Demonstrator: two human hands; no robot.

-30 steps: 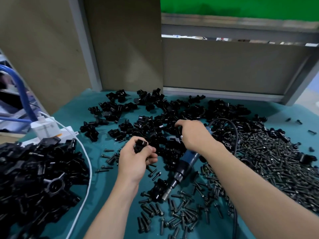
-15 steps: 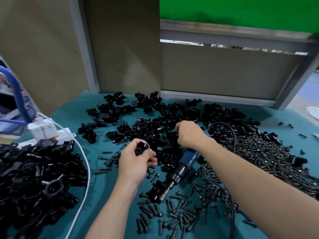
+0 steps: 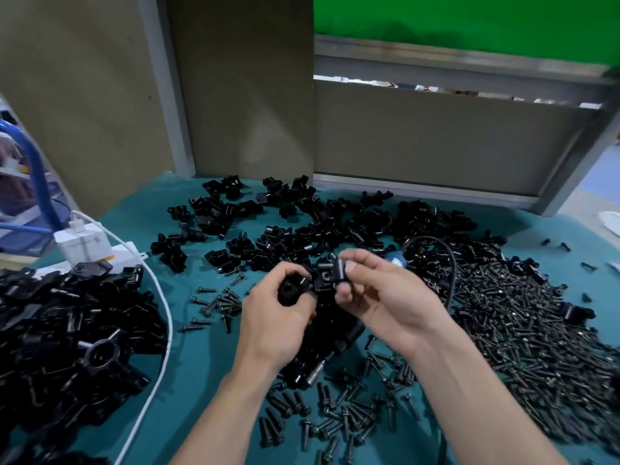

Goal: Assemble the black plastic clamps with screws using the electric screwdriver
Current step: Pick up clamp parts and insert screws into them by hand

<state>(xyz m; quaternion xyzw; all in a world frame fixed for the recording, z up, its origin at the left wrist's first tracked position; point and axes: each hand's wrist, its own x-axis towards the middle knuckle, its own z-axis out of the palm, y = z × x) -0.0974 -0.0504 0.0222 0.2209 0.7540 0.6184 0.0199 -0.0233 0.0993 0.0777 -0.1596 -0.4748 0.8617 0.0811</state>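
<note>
Two clamp halves sit close together above the teal mat (image 3: 198, 391) — left hand (image 3: 275, 320) curled round the left clamp piece (image 3: 290, 290), right hand (image 3: 385, 297) pinching the right clamp piece (image 3: 330, 272) — with the electric screwdriver (image 3: 317, 370) lying beneath and the screws (image 3: 523, 333) heaped to the right.

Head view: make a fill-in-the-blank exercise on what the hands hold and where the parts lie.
1. The left hand and the right hand each hold a black plastic ____ piece.
2. The electric screwdriver lies on the cloth, held by ____ hand.
3. The biggest heap of loose screws lies on the person's ____ side.
4. The charger at the left edge is ____ in colour.
Missing words: clamp; neither; right; white.
</note>
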